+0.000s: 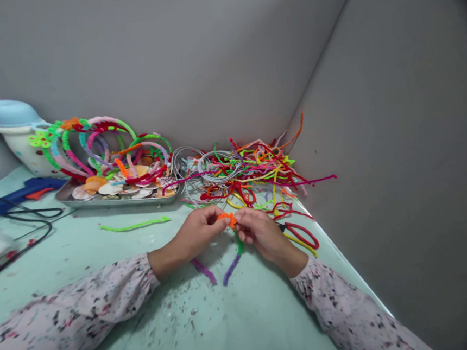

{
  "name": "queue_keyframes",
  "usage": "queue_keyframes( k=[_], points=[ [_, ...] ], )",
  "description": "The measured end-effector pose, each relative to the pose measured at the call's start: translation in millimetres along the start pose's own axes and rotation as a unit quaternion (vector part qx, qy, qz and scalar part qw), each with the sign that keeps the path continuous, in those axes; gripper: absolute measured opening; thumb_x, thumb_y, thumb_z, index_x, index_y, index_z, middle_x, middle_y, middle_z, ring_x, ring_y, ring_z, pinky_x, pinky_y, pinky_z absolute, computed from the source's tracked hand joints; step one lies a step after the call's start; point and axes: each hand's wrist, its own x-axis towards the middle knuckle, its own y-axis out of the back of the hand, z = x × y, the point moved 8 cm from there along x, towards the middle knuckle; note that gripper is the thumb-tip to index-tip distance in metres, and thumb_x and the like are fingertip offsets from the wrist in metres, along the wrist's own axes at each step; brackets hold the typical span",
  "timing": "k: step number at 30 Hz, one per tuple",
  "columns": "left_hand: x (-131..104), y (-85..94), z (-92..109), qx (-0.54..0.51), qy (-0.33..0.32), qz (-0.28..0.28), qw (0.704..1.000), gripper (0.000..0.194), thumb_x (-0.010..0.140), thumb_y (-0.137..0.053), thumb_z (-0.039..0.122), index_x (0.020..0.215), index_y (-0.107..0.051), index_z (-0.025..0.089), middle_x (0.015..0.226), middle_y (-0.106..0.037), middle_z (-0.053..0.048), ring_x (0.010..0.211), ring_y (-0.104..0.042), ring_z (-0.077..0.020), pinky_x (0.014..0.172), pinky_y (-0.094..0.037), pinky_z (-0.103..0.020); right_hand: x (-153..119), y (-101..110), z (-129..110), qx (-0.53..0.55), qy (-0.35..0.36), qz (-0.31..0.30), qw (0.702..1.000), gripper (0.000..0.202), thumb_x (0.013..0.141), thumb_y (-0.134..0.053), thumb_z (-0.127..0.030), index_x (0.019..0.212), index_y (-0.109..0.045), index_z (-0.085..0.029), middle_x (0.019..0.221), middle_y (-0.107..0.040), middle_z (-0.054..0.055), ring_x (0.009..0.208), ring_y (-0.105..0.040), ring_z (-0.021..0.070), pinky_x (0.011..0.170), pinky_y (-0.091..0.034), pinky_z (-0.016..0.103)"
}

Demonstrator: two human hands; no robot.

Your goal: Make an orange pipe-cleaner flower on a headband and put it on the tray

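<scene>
Between my two hands is a small orange pipe-cleaner flower (230, 219). My left hand (199, 229) pinches its left side with thumb and forefinger. From the right, the fingertips of my right hand (261, 232) close on its other edge. Below the hands hang the two ends of a headband (232, 269), wrapped in purple and green fuzzy pipe cleaner; its upper part is hidden by my hands. A single bright green pipe cleaner (135, 225) lies on the table left of my left hand. Scissors with red and yellow handles (302, 235) rest just right of my right hand.
A metal tray (117, 201) holds shells and several wrapped headbands (109, 137). Bare wire hoops (220, 168) and a heap of coloured pipe cleaners (261, 164) lie at the back. A blue glue gun (22, 194) with its black cable and a white container (26, 144) stand left.
</scene>
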Motion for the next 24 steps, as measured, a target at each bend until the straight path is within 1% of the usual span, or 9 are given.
queue_keyframes(
  k=[8, 13, 17, 20, 24],
  points=[
    [-0.5, -4.1, 1.4, 0.029, 0.005, -0.033, 0.999, 0.018, 0.077, -0.051, 0.03, 0.069, -0.055, 0.015, 0.06, -0.047, 0.004, 0.055, -0.039, -0.0087, 0.051, -0.03, -0.02, -0.4, 0.0, 3.3, -0.026, 0.0, -0.004, 1.0, 0.012, 0.075, -0.057, -0.028, 0.074, -0.057, -0.016, 0.061, -0.054, -0.003, 0.047, -0.048, 0.0072, 0.04, -0.027, 0.018],
    [1.1, -2.4, -2.5, 0.019, 0.023, -0.026, 0.999, 0.02, 0.078, -0.049, 0.032, 0.067, -0.054, 0.016, 0.059, -0.048, 0.004, 0.055, -0.04, -0.0094, 0.052, -0.031, -0.021, 0.7, 1.0, 2.5, -0.013, 0.008, -0.01, 1.0, 0.012, 0.074, -0.059, -0.028, 0.077, -0.058, -0.017, 0.064, -0.058, -0.002, 0.049, -0.051, 0.0072, 0.04, -0.028, 0.018],
    [0.4, -4.3, 0.6, 0.013, 0.011, -0.036, 0.999, 0.018, 0.077, -0.052, 0.03, 0.068, -0.055, 0.015, 0.06, -0.048, 0.004, 0.055, -0.04, -0.0089, 0.052, -0.03, -0.02, 0.7, -0.7, 2.7, -0.013, 0.004, -0.018, 1.0, 0.011, 0.075, -0.058, -0.027, 0.074, -0.057, -0.017, 0.059, -0.056, -0.003, 0.047, -0.049, 0.0071, 0.04, -0.029, 0.018],
    [0.1, -3.7, 0.7, -0.013, 0.015, -0.033, 0.999, 0.019, 0.078, -0.054, 0.031, 0.067, -0.056, 0.015, 0.06, -0.05, 0.004, 0.056, -0.042, -0.0089, 0.053, -0.032, -0.021, 1.1, -0.6, 3.4, -0.004, 0.0, -0.015, 1.0, 0.012, 0.076, -0.058, -0.028, 0.075, -0.057, -0.017, 0.06, -0.055, -0.003, 0.047, -0.049, 0.007, 0.04, -0.028, 0.018],
    [0.5, -2.0, -5.9, -0.084, 0.05, -0.028, 0.995, 0.026, 0.082, -0.053, 0.039, 0.072, -0.059, 0.015, 0.061, -0.055, 0.002, 0.054, -0.045, -0.0097, 0.052, -0.035, -0.022, 1.3, 3.7, 1.0, -0.008, 0.016, 0.01, 1.0, 0.015, 0.076, -0.06, -0.031, 0.076, -0.056, -0.018, 0.062, -0.056, -0.003, 0.049, -0.05, 0.0073, 0.04, -0.027, 0.018]
  ],
)
